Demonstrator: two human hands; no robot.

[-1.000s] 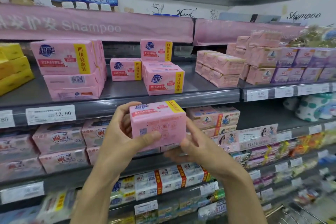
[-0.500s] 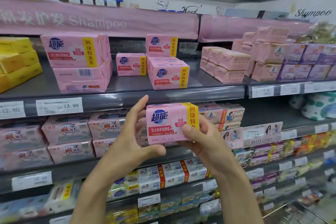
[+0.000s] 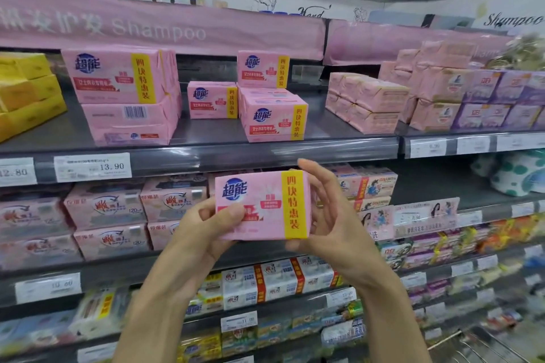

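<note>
Left hand (image 3: 203,233) now grips the pink soap pack (image 3: 259,200) at its lower left corner: the thumb lies across the printed front and the other fingers are curled behind it. A half second ago this hand was spread open beside the pack, so I read that the grip has passed to it. My right hand (image 3: 333,215) has loosened. Its fingers stand nearly straight along the right edge, the thumb sits under the lower right corner, and it steadies the pack more than it holds it.

One second ago the pack was tilted, with its back side toward the camera. Now it is upright with the logo facing me and the yellow band (image 3: 293,203) on the right. It hangs in the air in front of the second row of goods, just below the rim of the upper shelf (image 3: 236,153).

The matching packs (image 3: 272,118) on that shelf show the same face forward. I judge the turning is finished, and what remains is to lift the pack and set it beside them.
</note>
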